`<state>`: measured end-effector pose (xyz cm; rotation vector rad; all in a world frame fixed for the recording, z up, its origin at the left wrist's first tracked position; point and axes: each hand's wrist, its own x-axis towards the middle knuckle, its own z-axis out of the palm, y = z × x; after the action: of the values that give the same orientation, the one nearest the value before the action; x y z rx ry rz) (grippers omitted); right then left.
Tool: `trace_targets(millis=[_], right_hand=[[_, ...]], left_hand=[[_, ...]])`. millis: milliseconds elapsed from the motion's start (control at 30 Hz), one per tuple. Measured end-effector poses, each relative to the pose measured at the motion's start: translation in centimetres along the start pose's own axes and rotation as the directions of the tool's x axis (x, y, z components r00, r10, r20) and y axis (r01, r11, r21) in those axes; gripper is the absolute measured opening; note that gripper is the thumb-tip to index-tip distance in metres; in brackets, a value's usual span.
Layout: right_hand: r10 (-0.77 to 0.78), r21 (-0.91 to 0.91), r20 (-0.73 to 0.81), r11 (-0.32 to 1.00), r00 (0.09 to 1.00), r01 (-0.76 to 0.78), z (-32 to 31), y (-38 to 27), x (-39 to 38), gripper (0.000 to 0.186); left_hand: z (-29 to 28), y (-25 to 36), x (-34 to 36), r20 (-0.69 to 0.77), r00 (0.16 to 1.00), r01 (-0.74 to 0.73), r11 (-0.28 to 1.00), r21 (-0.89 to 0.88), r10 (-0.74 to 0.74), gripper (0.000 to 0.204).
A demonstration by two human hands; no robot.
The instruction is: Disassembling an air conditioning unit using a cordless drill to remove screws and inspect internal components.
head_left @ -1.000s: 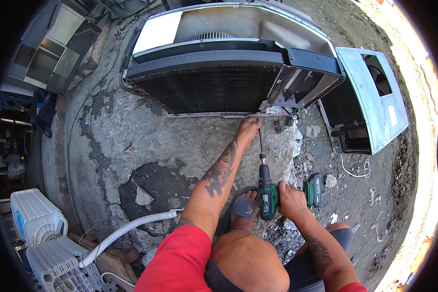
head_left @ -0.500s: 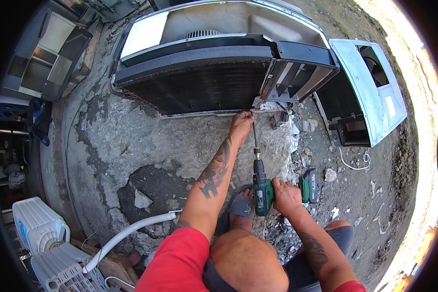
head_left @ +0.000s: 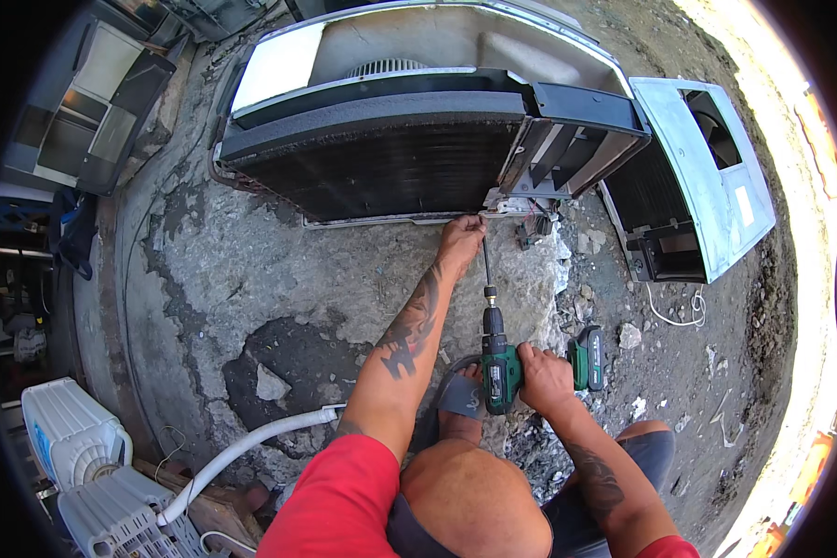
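In my right hand (head_left: 547,379) is the handle of a green and black cordless drill (head_left: 502,370), its battery jutting out to the right. A long thin bit (head_left: 488,265) runs from the chuck up to the lower edge of an opened air conditioner unit (head_left: 381,158). My left hand (head_left: 462,240) is closed near the bit's far end, fingertips pinched against the unit's bottom rim. Whatever sits between those fingertips is too small to make out. The unit's dark finned coil faces me, with a dark metal housing at its right end.
A light blue casing panel (head_left: 730,200) with a square opening leans at the right. Small wired parts (head_left: 533,228) lie beside the unit's lower right corner. Grey plastic machine parts (head_left: 88,437) with a white hose (head_left: 251,446) stand lower left. Rubble and loose stones (head_left: 630,336) dot the rough ground.
The top of the unit's coil and its right-hand housing have shifted very slightly. Both hands and the drill stay nearly in place.
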<state>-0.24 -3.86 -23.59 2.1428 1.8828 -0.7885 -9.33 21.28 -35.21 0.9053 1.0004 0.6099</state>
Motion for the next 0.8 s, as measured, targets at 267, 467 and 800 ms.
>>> trace_targets(millis=[267, 467, 800], right_hand=[[0.011, 0.121, -0.08, 0.993, 0.997, -0.001, 1.1, -0.2, 0.9, 0.038], [0.047, 0.154, -0.064, 0.987, 0.997, -0.037, 0.9, 0.4, 1.1, 0.028], [0.022, 0.183, -0.104, 0.983, 0.994, -0.002, 1.2, 0.6, 0.7, 0.024]], left_hand=[[-0.5, -0.7, 0.1, 0.0, 1.0, -0.006, 0.993, -0.12, 0.006, 0.015], [-0.4, -0.6, 0.3, 0.044, 0.999, -0.009, 0.995, -0.104, 0.014, 0.017], [0.0, -1.0, 0.3, 0.011, 1.0, -0.002, 0.991, -0.134, 0.003, 0.017]])
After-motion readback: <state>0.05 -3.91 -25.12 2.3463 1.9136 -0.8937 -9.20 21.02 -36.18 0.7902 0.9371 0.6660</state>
